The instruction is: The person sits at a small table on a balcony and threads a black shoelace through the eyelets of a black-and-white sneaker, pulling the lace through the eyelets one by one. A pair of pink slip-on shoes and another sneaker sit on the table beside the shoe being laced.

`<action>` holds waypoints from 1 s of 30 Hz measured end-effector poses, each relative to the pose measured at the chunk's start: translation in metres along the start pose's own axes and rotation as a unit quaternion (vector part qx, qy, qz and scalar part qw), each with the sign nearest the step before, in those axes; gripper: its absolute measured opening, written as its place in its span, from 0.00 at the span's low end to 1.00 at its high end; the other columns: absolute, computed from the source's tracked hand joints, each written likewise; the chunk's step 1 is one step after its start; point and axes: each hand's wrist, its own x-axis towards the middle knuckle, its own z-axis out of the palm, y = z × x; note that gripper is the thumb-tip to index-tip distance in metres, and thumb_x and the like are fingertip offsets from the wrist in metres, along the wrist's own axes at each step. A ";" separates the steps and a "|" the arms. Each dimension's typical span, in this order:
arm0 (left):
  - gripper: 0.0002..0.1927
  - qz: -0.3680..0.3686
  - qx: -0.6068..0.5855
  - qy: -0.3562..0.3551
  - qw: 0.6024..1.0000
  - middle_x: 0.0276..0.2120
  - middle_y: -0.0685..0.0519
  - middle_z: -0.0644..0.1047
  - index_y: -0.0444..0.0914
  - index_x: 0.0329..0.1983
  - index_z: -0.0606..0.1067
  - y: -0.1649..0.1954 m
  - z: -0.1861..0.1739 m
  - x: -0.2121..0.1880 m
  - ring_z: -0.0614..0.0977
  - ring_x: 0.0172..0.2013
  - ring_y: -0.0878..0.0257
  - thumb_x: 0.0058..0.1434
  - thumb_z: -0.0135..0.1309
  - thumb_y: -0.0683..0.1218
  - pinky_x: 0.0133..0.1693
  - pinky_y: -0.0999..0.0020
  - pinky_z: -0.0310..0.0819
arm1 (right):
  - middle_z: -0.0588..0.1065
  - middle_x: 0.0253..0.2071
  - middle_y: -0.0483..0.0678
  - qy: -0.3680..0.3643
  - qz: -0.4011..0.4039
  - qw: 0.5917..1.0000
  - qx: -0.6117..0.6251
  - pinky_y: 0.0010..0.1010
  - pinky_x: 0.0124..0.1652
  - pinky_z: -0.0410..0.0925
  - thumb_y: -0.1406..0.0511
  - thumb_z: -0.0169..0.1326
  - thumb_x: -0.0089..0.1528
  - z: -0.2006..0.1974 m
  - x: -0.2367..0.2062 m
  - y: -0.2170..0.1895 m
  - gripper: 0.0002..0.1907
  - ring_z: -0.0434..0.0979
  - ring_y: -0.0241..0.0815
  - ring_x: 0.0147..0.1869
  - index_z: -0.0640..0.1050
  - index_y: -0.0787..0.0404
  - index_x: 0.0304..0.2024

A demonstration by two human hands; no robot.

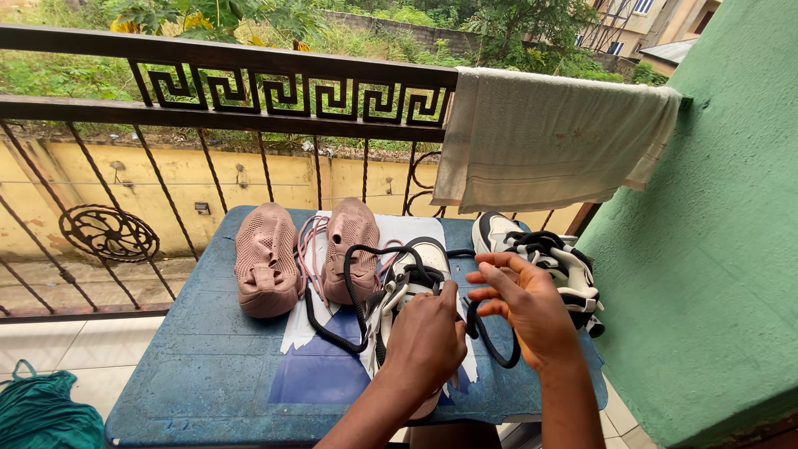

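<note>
Your left hand [426, 337] hides the near half of the white-and-black sneaker [413, 278]; whether its grip pinches the black lace [349, 299] cannot be told. Both your forearms are cut off at 6 o'clock. The counter [208, 374] loses its near edge there. The green cloth [41, 411] is cropped at 8 o'clock. The towel [549, 137] hides the railing [249, 91] behind it.

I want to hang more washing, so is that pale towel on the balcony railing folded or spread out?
Folded: the pale cloth towel hangs doubled over the dark metal railing, and two layered edges show along its bottom.
</note>
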 end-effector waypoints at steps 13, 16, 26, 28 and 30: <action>0.19 -0.079 -0.061 0.100 0.990 0.28 0.37 0.80 0.34 0.46 0.78 -0.017 0.002 0.011 0.83 0.34 0.40 0.52 0.59 0.46 0.41 0.47 0.75 | 0.80 0.28 0.55 -0.004 0.020 0.849 -0.528 0.37 0.38 0.73 0.60 0.70 0.50 0.041 0.083 0.028 0.12 0.82 0.47 0.33 0.85 0.62 0.26; 0.11 -0.045 -0.088 0.077 0.992 0.30 0.41 0.82 0.34 0.32 0.83 -0.016 0.000 0.009 0.84 0.35 0.46 0.51 0.57 0.45 0.43 0.53 0.78 | 0.81 0.31 0.56 -0.012 0.028 0.824 -0.565 0.40 0.40 0.74 0.63 0.67 0.53 0.044 0.095 0.028 0.07 0.83 0.49 0.36 0.85 0.61 0.27; 0.11 -0.048 -0.089 0.026 0.995 0.33 0.43 0.83 0.36 0.36 0.82 -0.018 -0.011 0.006 0.84 0.36 0.47 0.53 0.59 0.46 0.44 0.54 0.77 | 0.79 0.34 0.55 -0.133 -0.208 0.810 -0.532 0.42 0.39 0.72 0.63 0.61 0.60 0.044 0.125 0.037 0.10 0.80 0.52 0.38 0.81 0.65 0.33; 0.14 -0.061 -0.111 0.037 0.991 0.34 0.42 0.83 0.33 0.38 0.80 -0.019 -0.009 0.007 0.84 0.38 0.46 0.53 0.60 0.46 0.44 0.53 0.77 | 0.80 0.33 0.54 -0.123 -0.192 0.829 -0.511 0.40 0.38 0.72 0.61 0.62 0.59 0.042 0.123 0.034 0.12 0.81 0.50 0.36 0.81 0.64 0.34; 0.24 -0.068 -0.100 0.046 0.992 0.35 0.38 0.81 0.31 0.49 0.75 -0.020 -0.007 0.010 0.82 0.41 0.42 0.51 0.62 0.46 0.45 0.50 0.74 | 0.81 0.31 0.52 -0.096 -0.136 0.862 -0.479 0.37 0.37 0.73 0.58 0.65 0.56 0.036 0.115 0.033 0.14 0.82 0.46 0.34 0.81 0.63 0.33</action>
